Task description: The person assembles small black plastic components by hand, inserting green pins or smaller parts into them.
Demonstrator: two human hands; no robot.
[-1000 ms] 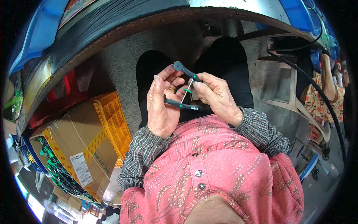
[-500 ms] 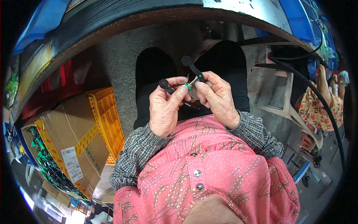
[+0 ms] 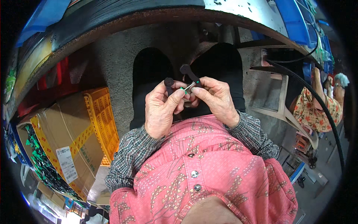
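Observation:
My left hand point(image 3: 161, 110) and my right hand point(image 3: 216, 99) meet in front of my chest, above my lap. The left fingers pinch a small dark part with a round black end point(image 3: 169, 81). Between the right thumb and fingers sits a second dark arm-shaped part with a rounded end point(image 3: 187, 71). A thin metal pin with a green tip point(image 3: 187, 87) runs between the two parts at my fingertips. My palms hide the lower ends of both parts. Below the hands are my checked cuffs and pink patterned top point(image 3: 209, 175).
A cardboard box point(image 3: 63, 145) and a yellow plastic crate point(image 3: 100, 123) stand on the floor at my left. A workbench edge point(image 3: 149, 16) curves overhead. A black cable point(image 3: 317, 100) and a pale plastic chair point(image 3: 287, 108) are at the right, beside another person in a patterned top point(image 3: 317, 108).
Both hands stay together at the same spot. The parts have been turned in my fingers: the round-ended pieces now stand closer together and the green-tipped pin lies between the fingertips.

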